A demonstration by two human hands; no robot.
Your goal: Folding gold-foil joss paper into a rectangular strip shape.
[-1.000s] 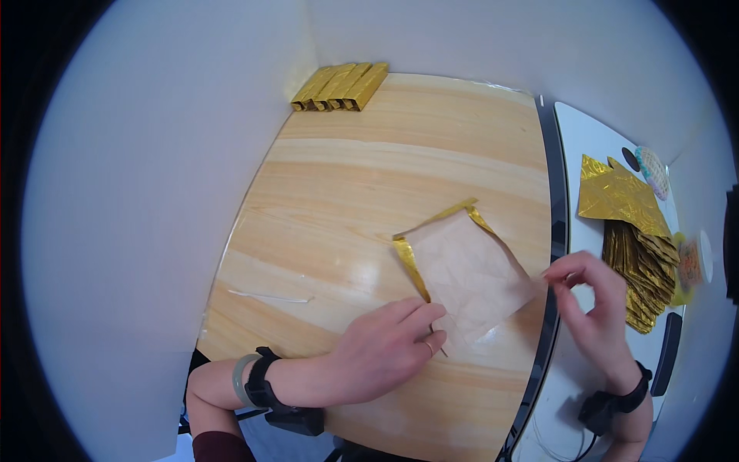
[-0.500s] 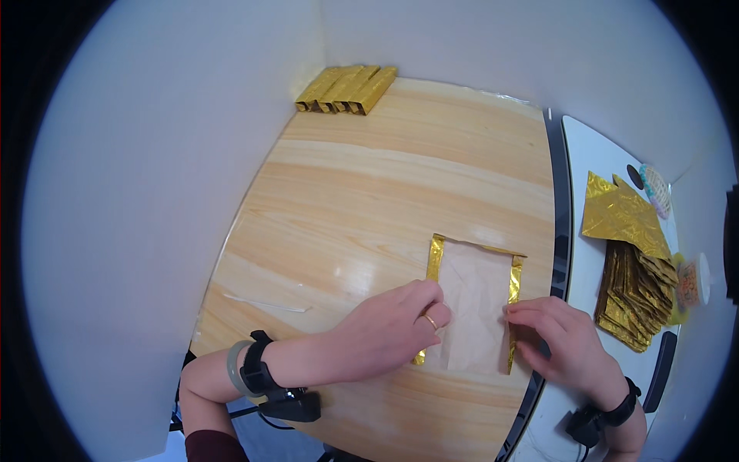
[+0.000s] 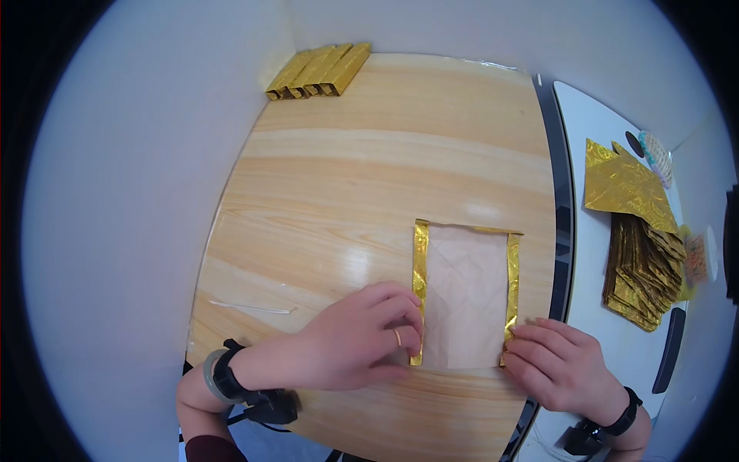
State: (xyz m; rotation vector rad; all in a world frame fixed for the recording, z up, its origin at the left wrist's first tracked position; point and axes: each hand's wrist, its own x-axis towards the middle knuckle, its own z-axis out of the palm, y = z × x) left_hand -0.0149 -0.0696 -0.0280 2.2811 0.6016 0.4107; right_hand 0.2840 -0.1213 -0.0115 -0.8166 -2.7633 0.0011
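A sheet of gold foil paper (image 3: 466,300) lies pale side up on the wooden table. Its left, right and far edges are folded inward, showing gold strips along the sides. My left hand (image 3: 362,335), with a ring on one finger, is curled at the lower part of the left strip, its fingertips on the edge. At the near right corner, my right hand (image 3: 558,362) has its bent fingers together on the right strip. The thumb's contact there is partly hidden.
Folded gold paper bars (image 3: 319,71) sit in a row at the far left corner. On the white surface at right lie a stack of gold sheets (image 3: 643,262), a clear tub (image 3: 700,258) and a woven item (image 3: 656,158). A thin white strip (image 3: 252,309) lies at left.
My right hand has slid down the right strip toward the near corner. My left hand has shifted left off the paper's middle to its left edge. The whole view has moved slightly.
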